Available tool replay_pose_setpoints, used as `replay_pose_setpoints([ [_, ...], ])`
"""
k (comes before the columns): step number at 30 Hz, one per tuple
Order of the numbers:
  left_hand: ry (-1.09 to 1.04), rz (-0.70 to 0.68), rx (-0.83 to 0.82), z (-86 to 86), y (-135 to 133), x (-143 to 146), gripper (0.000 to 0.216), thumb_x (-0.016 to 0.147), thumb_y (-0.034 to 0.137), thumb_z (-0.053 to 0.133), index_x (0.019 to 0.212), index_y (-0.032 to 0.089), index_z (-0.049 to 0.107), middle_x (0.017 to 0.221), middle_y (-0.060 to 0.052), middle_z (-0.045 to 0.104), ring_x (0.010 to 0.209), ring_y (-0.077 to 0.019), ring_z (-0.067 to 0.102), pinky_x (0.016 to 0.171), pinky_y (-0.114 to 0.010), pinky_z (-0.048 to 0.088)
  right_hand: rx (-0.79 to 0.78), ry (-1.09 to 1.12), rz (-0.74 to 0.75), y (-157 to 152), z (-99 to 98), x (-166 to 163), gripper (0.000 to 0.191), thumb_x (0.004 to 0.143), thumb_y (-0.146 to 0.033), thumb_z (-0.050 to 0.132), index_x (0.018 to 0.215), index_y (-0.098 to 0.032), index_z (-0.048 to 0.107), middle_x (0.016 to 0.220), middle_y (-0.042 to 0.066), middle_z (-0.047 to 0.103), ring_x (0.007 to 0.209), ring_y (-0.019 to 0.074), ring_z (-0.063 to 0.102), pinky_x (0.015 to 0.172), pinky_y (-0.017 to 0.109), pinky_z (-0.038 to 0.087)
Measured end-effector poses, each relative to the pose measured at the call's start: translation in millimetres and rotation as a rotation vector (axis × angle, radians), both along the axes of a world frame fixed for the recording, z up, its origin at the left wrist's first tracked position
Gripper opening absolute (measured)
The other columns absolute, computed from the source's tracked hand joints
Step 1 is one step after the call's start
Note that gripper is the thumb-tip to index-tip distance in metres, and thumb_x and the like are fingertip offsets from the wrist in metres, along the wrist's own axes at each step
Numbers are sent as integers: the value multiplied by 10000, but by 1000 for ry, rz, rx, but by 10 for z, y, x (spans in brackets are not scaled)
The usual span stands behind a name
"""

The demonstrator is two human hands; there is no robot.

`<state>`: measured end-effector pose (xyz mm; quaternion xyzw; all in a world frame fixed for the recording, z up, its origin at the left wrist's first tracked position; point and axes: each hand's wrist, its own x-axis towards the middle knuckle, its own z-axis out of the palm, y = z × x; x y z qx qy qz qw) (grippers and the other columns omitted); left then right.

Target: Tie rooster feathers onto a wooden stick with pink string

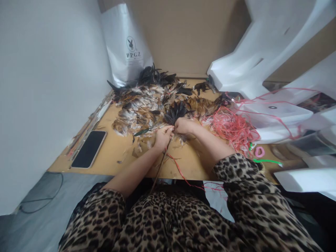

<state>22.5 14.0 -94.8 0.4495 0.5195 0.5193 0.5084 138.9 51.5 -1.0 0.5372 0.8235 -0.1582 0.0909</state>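
Close together over the table's middle, both hands work at the base of a fan of dark feathers [175, 112]. My left hand [163, 138] pinches the fan at the top of a thin brown stick [158, 170], which slants down towards my lap. My right hand [184, 126] is closed against the same base from the right, and its fingertips are partly hidden, so what they grip is unclear. A red plastic strand [179, 168] runs from near the stick over the table edge. Piles of brown, white and black loose feathers [140, 108] lie just beyond my hands.
A phone [89, 149] lies at the left by thin sticks [90, 120]. A white bag [128, 45] stands behind the feathers. To the right are tangled red strands [233, 127], a pink ring [259, 152], a green strip [267, 161] and white foam pieces [236, 71].
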Motion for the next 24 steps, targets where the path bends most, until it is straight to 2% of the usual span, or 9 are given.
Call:
replay_pose_setpoints([
  [3, 47, -5, 54, -102, -48, 20, 245, 812, 215, 526, 973, 104, 675, 609, -7, 634, 509, -71, 551, 551, -200, 470, 16, -116, 68, 62, 84, -53, 243, 650, -237, 606, 789, -98, 749, 748, 159, 695, 653, 206, 617, 523, 261, 363],
  [8, 111, -28, 93, -156, -81, 32, 254, 817, 196, 521, 999, 104, 673, 754, -50, 687, 593, -96, 607, 611, -233, 508, 23, -53, 75, 102, 167, -46, 75, 584, -180, 657, 617, -148, 717, 558, 70, 644, 594, 164, 592, 534, 227, 372],
  [11, 103, -17, 45, -137, -77, 38, 280, 829, 189, 499, 1040, 94, 657, 702, -40, 675, 559, -94, 594, 593, -234, 505, 39, 118, 62, 87, 140, 12, 87, 637, -142, 605, 627, -151, 691, 594, 46, 656, 589, 134, 576, 540, 209, 365],
  [15, 119, -23, 64, -130, -72, 53, 237, 818, 190, 502, 966, 118, 672, 738, -35, 672, 592, -97, 609, 596, -226, 503, -13, 338, 11, 75, 37, 72, 230, 640, -73, 546, 832, -137, 654, 689, 20, 681, 572, 96, 559, 530, 179, 361],
  [19, 173, -51, 107, -144, -66, 67, 181, 804, 223, 508, 778, 137, 665, 737, -23, 656, 643, -110, 623, 605, -219, 496, -169, 518, 1, 109, -42, 45, 276, 611, -23, 523, 851, -143, 591, 580, -30, 625, 489, 80, 514, 493, 171, 355],
  [22, 145, -12, 63, -134, -51, 81, 161, 787, 230, 523, 790, 143, 658, 692, -6, 642, 638, -117, 620, 596, -220, 487, -326, 771, -92, 146, -88, 9, 207, 641, -17, 518, 803, -144, 537, 508, -48, 574, 463, 77, 502, 493, 171, 369],
  [24, 105, 4, 41, -113, -45, 93, 164, 780, 246, 540, 821, 144, 661, 685, -5, 645, 630, -118, 614, 596, -223, 483, -366, 951, -194, 150, -126, 11, 161, 679, -62, 544, 814, -145, 518, 539, -35, 598, 462, 71, 494, 490, 171, 373],
])
